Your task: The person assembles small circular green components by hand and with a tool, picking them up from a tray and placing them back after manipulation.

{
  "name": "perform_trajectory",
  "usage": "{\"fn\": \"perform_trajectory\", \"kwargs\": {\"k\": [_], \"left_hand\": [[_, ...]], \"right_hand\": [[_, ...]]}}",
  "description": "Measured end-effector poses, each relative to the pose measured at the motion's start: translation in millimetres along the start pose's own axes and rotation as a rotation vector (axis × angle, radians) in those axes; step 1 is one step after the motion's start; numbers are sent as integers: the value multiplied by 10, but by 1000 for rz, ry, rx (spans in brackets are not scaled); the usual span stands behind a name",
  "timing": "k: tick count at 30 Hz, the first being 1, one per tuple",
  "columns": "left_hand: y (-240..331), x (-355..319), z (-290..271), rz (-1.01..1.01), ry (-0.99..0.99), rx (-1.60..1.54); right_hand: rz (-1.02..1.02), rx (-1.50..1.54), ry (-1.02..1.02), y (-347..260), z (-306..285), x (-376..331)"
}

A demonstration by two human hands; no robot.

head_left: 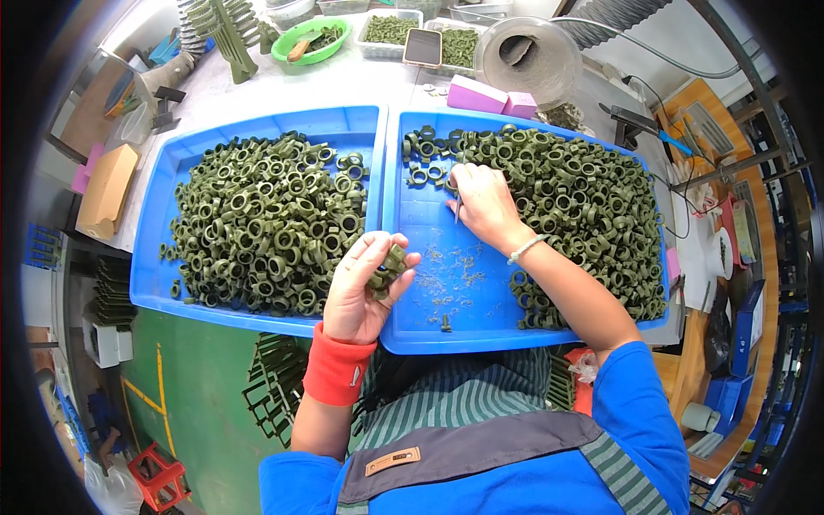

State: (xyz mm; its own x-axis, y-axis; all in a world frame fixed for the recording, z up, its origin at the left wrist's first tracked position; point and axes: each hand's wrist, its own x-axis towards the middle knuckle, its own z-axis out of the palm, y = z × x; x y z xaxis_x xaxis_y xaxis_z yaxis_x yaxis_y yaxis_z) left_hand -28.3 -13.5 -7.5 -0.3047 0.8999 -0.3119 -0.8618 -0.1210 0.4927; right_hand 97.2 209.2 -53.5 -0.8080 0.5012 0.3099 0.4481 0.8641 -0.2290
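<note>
Currently my left hand (pixel 360 287) cups green ring parts (pixel 388 266) in curled fingers. My right hand (pixel 482 202), nearer the right tray's pile (pixel 584 206), pinches a thin tool (pixel 457 208), its long axis pointing toward me.

Grey table (pixel 343 81) under two blue trays (pixel 360 129)

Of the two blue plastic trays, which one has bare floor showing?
The right blue plastic tray: its near-left floor is bare except for small scraps, beside the right hand. The left blue plastic tray is heaped with olive-green plastic rings.

Green bowl (pixel 309 40), phone (pixel 422 47), pink boxes (pixel 491 96)
</note>
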Motion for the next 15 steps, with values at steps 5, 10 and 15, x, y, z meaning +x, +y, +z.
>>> {"fn": "perform_trajectory", "kwargs": {"k": [5,10,15], "left_hand": [[9,-8,35,-1,-25,100],[5,31,1,-27,-33,126],[-38,21,118,-15,34,319]], "right_hand": [[-47,288,-85,42,-41,-96],[-47,123,-49,117,-78,-205],[-131,357,-1,-46,-301,-161]]}}
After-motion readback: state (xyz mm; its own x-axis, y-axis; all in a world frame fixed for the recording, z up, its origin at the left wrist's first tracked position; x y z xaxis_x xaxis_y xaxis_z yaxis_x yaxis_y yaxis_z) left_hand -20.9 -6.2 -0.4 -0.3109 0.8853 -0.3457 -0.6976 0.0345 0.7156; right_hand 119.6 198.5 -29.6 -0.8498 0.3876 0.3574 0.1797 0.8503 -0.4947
